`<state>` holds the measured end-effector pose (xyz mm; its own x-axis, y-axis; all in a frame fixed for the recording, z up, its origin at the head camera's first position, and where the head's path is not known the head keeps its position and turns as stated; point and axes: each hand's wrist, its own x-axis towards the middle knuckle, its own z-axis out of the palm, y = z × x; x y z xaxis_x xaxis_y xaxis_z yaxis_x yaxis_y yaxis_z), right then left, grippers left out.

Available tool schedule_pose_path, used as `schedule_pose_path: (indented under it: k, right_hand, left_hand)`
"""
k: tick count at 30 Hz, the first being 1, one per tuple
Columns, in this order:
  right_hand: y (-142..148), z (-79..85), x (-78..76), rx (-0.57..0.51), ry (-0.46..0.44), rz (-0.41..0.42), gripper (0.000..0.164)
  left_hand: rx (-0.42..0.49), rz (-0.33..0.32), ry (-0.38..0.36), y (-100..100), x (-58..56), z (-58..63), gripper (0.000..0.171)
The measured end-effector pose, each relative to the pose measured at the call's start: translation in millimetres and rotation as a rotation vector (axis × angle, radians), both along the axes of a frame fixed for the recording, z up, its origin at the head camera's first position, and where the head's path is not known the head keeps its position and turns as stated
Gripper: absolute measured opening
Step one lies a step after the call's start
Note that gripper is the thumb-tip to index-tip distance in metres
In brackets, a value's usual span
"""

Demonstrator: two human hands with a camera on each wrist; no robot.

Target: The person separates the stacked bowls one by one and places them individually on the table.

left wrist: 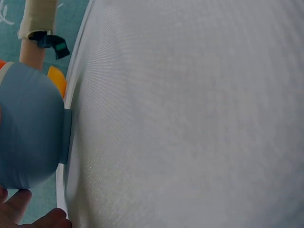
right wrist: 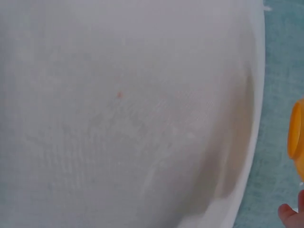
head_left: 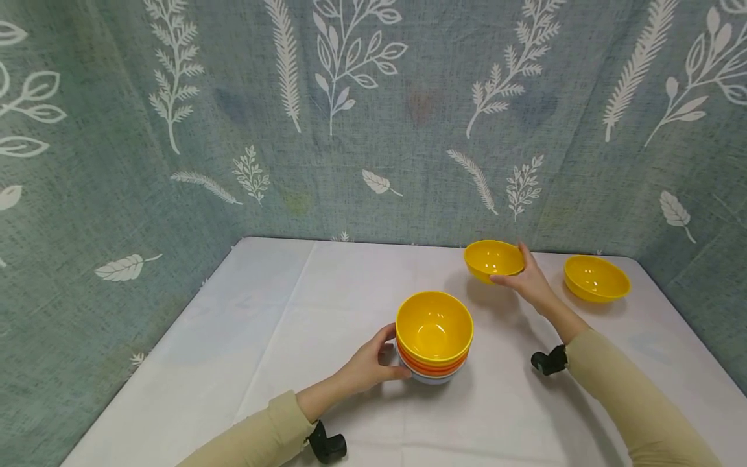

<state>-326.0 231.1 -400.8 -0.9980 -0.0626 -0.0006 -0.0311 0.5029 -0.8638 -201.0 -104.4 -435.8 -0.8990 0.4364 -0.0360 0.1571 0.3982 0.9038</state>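
Head view shows the left hand [head_left: 370,364] grasping the near-left side of a stack of round bowls, thumb and fingers curved against it. A glossy yellow round bowl [head_left: 434,327] tops the stack, thin orange bowl rims [head_left: 433,367] show beneath, and a matte blue-grey round bowl [left wrist: 31,128] forms the base, standing on the white cloth-covered table [head_left: 350,275]. Farther right, the right hand [head_left: 531,280] pinches the right side of a shallow glossy yellow bowl [head_left: 493,259], held above the table's far part. Another shallow yellow bowl [head_left: 596,279] rests at far right, near the grey-green leaf-patterned fabric backdrop [head_left: 420,162].
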Motion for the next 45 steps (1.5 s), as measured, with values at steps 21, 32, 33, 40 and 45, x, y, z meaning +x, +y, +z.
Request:
schedule_pose_path:
  k: [21, 32, 33, 40, 45]
  right_hand:
    - [8.0, -23.7, -12.2, 0.184, -0.136, 0.149, 0.113]
    - [5.2, -17.8, -7.1, 0.219, -0.169, 0.162, 0.107]
    - [4.4, -17.7, -7.4, 0.225, -0.165, 0.156, 0.107]
    - [-3.6, -16.9, -9.5, 0.269, -0.166, 0.102, 0.108]
    - [-8.7, -16.0, -10.1, 0.280, -0.164, 0.049, 0.108]
  left_hand:
    - [-0.006, 0.009, -0.011, -1.8, -1.5, -2.6, 0.084]
    - [0.002, -0.007, -0.006, -1.0, -1.2, -0.6, 0.084]
    - [0.000, -0.005, -0.006, -1.0, -1.2, -0.9, 0.084]
    - [-0.010, 0.004, -0.006, -1.2, -1.9, -3.5, 0.084]
    - [-0.013, 0.005, -0.011, -0.4, -2.5, -3.4, 0.083]
